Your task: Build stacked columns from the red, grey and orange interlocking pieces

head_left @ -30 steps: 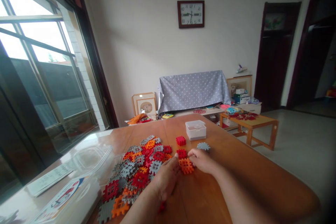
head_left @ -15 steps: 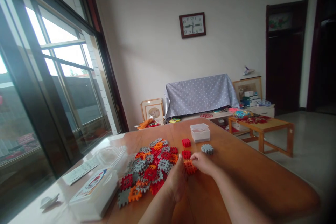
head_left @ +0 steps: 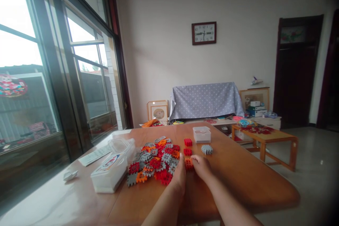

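On the wooden table (head_left: 238,180) my left hand (head_left: 179,176) and my right hand (head_left: 200,166) meet around an orange waffle block (head_left: 188,163), fingers pressed to its two sides. To the left lies a heap of red, orange and grey waffle blocks (head_left: 156,160). Beyond my hands sit two small red block stacks (head_left: 188,142) (head_left: 188,152) and a grey round block (head_left: 207,149). A small clear lidded box (head_left: 201,134) stands behind them.
A large clear plastic storage box (head_left: 109,173) with its lid (head_left: 122,144) rests at the left, with a paper sheet (head_left: 94,155) and a crumpled scrap (head_left: 69,175) nearby. Windows run along the left. A low wooden table (head_left: 267,136) stands at the right, past the table edge.
The camera has pulled back and tilted up, so the table looks smaller and farther. Both hands stay together at the orange block.
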The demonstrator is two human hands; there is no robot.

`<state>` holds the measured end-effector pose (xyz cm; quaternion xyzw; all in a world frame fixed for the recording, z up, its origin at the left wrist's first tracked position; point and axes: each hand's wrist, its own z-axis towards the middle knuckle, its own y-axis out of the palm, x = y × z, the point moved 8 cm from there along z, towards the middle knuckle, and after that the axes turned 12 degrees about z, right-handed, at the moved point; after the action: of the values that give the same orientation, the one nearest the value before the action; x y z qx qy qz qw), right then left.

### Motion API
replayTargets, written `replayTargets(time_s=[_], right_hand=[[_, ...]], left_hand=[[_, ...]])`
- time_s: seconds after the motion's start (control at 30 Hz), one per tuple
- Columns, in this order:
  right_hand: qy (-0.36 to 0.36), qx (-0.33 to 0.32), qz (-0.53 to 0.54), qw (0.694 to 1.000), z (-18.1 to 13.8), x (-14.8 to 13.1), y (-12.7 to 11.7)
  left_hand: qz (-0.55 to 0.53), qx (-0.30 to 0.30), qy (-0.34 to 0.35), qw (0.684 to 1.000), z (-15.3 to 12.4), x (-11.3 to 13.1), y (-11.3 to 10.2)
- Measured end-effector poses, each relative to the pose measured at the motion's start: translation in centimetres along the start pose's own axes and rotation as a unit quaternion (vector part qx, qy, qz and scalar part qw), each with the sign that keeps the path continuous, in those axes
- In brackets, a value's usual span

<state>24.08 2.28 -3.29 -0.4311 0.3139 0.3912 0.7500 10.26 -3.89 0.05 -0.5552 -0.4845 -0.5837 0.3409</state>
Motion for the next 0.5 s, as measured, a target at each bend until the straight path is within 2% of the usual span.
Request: replayTargets(time_s=[0.27, 0.5], right_hand=[[-0.005, 0.020, -0.005, 1.000, -0.1, 0.4, 0.2], [0.001, 0.017, 0.002, 1.000, 0.1, 1.4, 0.5]], left_hand=[[0.021, 0.015, -0.007, 1.000, -0.6, 0.4, 0.2], [0.024, 0.022, 0.001, 0.999, -0.5, -0.5, 0.6]])
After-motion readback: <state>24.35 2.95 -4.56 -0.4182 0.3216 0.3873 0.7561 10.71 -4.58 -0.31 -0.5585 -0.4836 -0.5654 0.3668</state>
